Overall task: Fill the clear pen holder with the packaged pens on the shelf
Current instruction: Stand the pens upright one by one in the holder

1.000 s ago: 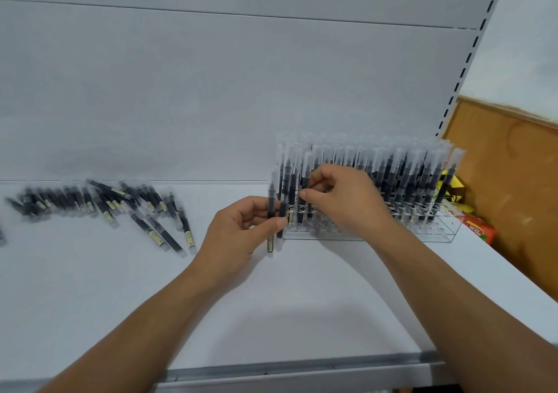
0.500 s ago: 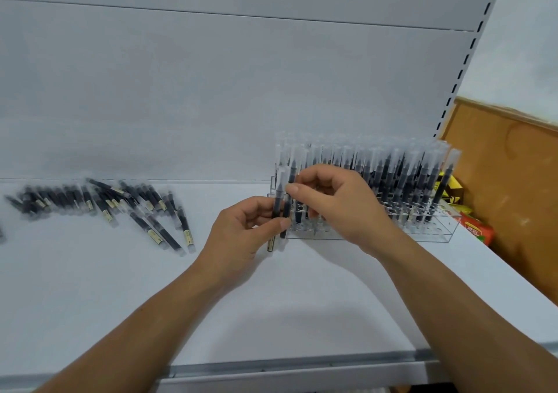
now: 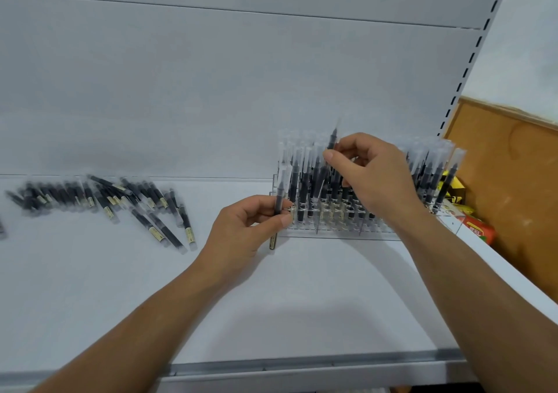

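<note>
left hand (image 3: 245, 235) is gripping an upright pen (image 3: 279, 194) beside the pen holder (image 3: 338, 233); right hand (image 3: 374, 178) is pinching a raised pen (image 3: 332, 139) above its rows.

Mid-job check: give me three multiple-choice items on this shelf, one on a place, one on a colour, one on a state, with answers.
1. The loose packaged black pens lie on the white shelf: A) left of the clear plastic pen holder; B) right of it; C) behind it.
2. The packet by the holder's right end is: A) blue; B) red; C) black.
3. The right hand: A) lies flat; B) hangs empty; C) pinches a packaged pen at the holder.
Answers: 1 A, the pile sits far left; 2 B, its wrapper shows red; 3 C, thumb and fingers grip the pen.
</note>
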